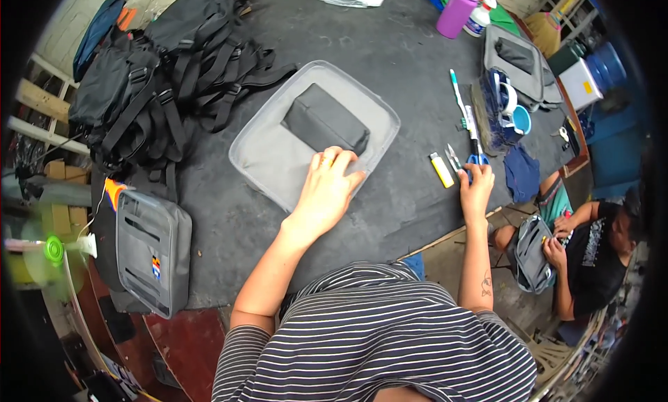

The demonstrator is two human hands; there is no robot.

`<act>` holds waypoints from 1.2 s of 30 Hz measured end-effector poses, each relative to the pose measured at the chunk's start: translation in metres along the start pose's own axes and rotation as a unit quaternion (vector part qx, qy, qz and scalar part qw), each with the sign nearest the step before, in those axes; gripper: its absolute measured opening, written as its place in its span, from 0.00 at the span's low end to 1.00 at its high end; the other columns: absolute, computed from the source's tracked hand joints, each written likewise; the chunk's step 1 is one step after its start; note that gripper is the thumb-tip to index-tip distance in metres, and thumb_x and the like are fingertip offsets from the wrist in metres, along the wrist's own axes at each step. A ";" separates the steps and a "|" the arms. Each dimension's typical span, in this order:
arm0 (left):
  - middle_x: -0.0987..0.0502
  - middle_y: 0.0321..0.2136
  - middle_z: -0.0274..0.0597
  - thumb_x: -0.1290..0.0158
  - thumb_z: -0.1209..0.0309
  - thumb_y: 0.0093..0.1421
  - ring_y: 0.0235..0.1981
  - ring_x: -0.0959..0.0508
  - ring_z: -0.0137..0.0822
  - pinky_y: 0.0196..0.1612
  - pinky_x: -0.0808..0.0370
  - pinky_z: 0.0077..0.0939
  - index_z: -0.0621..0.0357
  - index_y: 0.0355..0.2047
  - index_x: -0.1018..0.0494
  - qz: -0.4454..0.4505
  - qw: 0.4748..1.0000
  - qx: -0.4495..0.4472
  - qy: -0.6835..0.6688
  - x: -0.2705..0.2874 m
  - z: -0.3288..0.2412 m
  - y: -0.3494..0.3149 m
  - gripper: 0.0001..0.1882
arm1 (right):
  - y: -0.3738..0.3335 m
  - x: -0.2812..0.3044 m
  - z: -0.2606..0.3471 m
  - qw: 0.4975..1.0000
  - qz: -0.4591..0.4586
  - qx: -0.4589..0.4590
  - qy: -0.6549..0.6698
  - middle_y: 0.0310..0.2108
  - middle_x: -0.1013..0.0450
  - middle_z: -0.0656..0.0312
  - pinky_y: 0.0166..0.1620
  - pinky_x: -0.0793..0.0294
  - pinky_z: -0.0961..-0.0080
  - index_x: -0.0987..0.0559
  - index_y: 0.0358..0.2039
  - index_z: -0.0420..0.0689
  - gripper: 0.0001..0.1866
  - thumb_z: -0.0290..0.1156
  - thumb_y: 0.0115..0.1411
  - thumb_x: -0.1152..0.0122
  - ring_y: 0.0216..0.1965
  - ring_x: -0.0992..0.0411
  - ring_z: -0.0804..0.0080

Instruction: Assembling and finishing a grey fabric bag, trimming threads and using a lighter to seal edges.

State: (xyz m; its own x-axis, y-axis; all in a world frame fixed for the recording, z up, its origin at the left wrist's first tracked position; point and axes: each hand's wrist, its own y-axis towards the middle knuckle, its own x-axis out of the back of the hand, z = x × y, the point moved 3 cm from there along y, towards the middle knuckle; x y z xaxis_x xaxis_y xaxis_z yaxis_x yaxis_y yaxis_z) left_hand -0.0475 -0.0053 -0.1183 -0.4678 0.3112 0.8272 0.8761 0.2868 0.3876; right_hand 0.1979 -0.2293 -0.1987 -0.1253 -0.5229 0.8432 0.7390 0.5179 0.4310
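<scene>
I have my left hand (328, 188) palm down over the near part of the grey panel (275, 151), its fingers bent and a little spread, the tips at the near edge of the dark pouch (323, 118). The thumb stands apart, by the panel's right rim; I see nothing gripped there, though the underside of the hand is hidden from me. The panel lies in the middle of the black table (390, 221), just ahead of my striped shirt (376, 318), with the pouch on top.

My right hand (476, 184) is at the table's near right side, fingers half curled at the blue handles (479, 158); whether they pinch or merely touch (the knuckles block my view) I cannot tell. Just left of it lie the snips (454, 156) and a yellow tube (441, 170).

Farther off I get a purple bottle (459, 11) beside a spray bottle (480, 18). On my left are strapped black bags (153, 75) and, nearer, a grey bag (154, 252). Low on the right, a co-worker (591, 263) has both hands on another bag (532, 256)
</scene>
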 end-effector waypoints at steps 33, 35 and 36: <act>0.31 0.45 0.46 0.48 0.81 0.48 0.54 0.36 0.52 0.52 0.38 0.47 0.61 0.25 0.27 -0.112 0.989 0.094 0.016 -0.031 0.009 -0.013 0.04 | 0.033 0.001 0.023 0.990 -0.032 -0.105 0.087 0.32 0.29 0.48 0.39 0.30 0.59 0.31 0.35 0.38 0.06 0.18 0.57 0.52 0.37 0.28 0.50; 0.31 0.46 0.46 0.48 0.81 0.48 0.55 0.37 0.53 0.53 0.39 0.48 0.61 0.24 0.27 -0.109 0.989 0.101 0.008 -0.033 0.011 -0.014 0.03 | 0.030 0.011 0.066 0.983 0.036 -0.032 0.175 0.30 0.28 0.46 0.38 0.29 0.62 0.32 0.39 0.37 0.09 0.16 0.58 0.56 0.35 0.27 0.49; 0.32 0.47 0.47 0.47 0.80 0.49 0.56 0.38 0.55 0.54 0.39 0.49 0.61 0.23 0.27 -0.108 0.989 0.100 -0.003 -0.033 0.012 -0.012 0.02 | 0.023 0.009 0.085 0.975 0.075 0.018 0.207 0.32 0.29 0.49 0.40 0.30 0.66 0.30 0.41 0.39 0.09 0.29 0.65 0.56 0.35 0.29 0.55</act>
State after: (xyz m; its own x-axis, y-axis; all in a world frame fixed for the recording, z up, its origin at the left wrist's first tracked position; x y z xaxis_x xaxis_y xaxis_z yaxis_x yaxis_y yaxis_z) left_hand -0.0441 -0.0082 -0.1554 -0.6420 0.2278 0.7320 0.7158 0.5201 0.4660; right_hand 0.1579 -0.1648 -0.1535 0.2656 -0.6637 0.6993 0.7038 0.6292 0.3298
